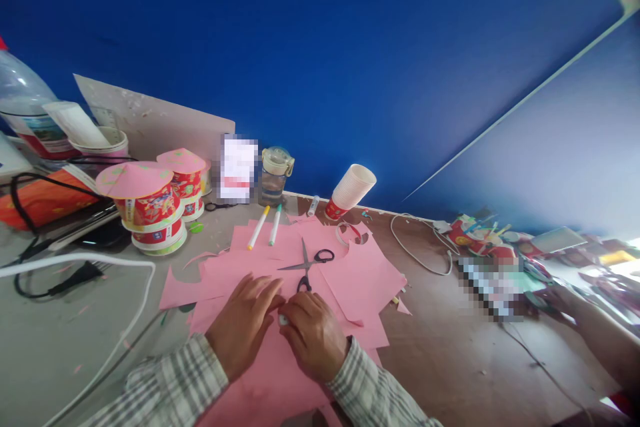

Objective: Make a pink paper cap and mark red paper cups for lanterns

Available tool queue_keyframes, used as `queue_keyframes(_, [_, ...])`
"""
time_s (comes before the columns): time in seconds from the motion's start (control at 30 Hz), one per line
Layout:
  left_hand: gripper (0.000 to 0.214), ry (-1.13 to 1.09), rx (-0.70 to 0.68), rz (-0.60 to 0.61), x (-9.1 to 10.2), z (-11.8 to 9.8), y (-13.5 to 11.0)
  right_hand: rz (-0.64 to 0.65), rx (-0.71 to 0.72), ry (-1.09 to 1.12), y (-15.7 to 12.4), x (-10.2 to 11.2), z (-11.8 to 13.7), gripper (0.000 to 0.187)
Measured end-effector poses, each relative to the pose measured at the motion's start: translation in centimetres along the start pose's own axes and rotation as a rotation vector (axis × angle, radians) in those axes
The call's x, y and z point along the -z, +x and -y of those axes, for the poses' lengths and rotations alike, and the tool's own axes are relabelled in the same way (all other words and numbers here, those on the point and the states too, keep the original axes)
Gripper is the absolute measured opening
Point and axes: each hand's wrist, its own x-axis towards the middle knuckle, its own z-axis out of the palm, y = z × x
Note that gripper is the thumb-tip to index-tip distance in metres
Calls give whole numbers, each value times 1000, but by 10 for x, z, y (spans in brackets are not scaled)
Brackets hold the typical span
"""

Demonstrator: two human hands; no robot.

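Overlapping sheets of pink paper (235, 353) lie under both hands. My right hand (317, 333) is closed, its thumb and fingers pinched around a small whitish piece (283, 320) that I cannot make out. Beside it, my left hand (250, 317) rests low over the paper with fingers stretched out, their tips close to the right hand's fingers. Just beyond the hands lies a pair of scissors (307, 265) with dark handles, blades apart. Farther off on the paper are a yellow-capped marker (258, 229) and a green-capped marker (275, 225).
Paper-cup models with pink cone tops (135, 180) stand at left, near a white cable (145, 307). A water bottle (274, 177) and stacked paper cups (350, 190) stand by the blue wall (320, 67). At far right, another person's arm (595, 333) reaches in beside clutter.
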Motion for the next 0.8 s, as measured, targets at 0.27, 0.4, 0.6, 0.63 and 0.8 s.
queue_keyframes(0.27, [52, 31, -38, 11, -1, 0, 0, 40, 35, 18, -1, 4, -1, 14])
queue_keyframes(0.4, [52, 56, -97, 17, -4, 2, -2, 68, 47, 42, -2, 7, -1, 15])
queue_keyframes(0.6, [58, 66, -128, 15, -8, 5, -4, 115, 47, 20, -5, 8, 1, 13])
queue_keyframes(0.63, [58, 61, -127, 13, -8, 5, -3, 112, 48, 25, -6, 7, 1, 13])
queue_keyframes(0.8, [55, 27, -113, 20, -9, 4, -2, 112, 72, 60, -8, 6, 1, 15])
